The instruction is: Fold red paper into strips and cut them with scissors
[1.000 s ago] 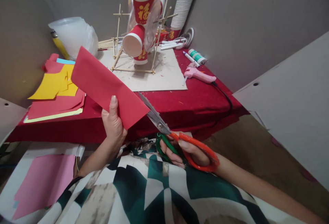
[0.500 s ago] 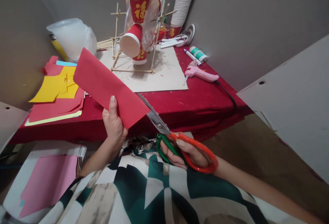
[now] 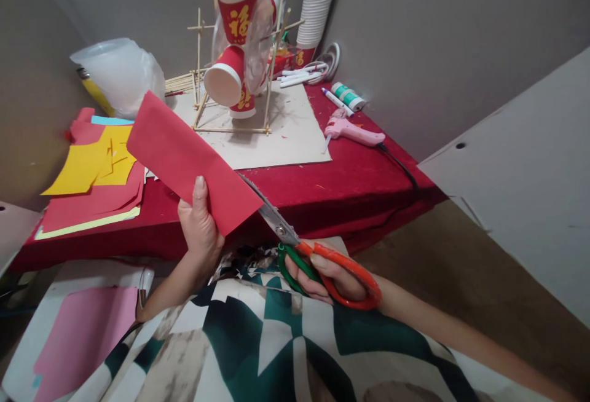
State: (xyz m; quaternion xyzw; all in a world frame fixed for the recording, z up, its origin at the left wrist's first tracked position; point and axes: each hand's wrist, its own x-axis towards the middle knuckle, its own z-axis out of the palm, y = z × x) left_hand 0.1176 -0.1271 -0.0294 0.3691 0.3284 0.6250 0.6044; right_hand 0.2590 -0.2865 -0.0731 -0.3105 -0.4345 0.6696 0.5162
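Observation:
In my left hand (image 3: 199,224) is a long strip of red paper (image 3: 184,156), gripped near its lower edge with the thumb on top. It tilts, its far end up and to the left. My right hand (image 3: 322,273) is wrapped in the handles, one orange and one green, of a pair of scissors (image 3: 281,230). The blades lie along the upper right edge of the paper, partly hidden by it. Beyond the paper, several red and white paper cups (image 3: 238,18) are joined with a frame of thin wooden sticks (image 3: 230,130) on a pale board (image 3: 295,137).
A pink glue gun (image 3: 353,130) with a black cord lies right of the board. Yellow and red paper sheets (image 3: 92,159) are piled at left beside a plastic bag (image 3: 122,76). Stacked cups (image 3: 318,2) stand behind. Pink paper (image 3: 87,334) lies on a white surface lower left.
The view has shifted slightly, so the table things sit a little further left and lower. Both hands keep hold of the paper and scissors; the scissor handles look slightly closer together.

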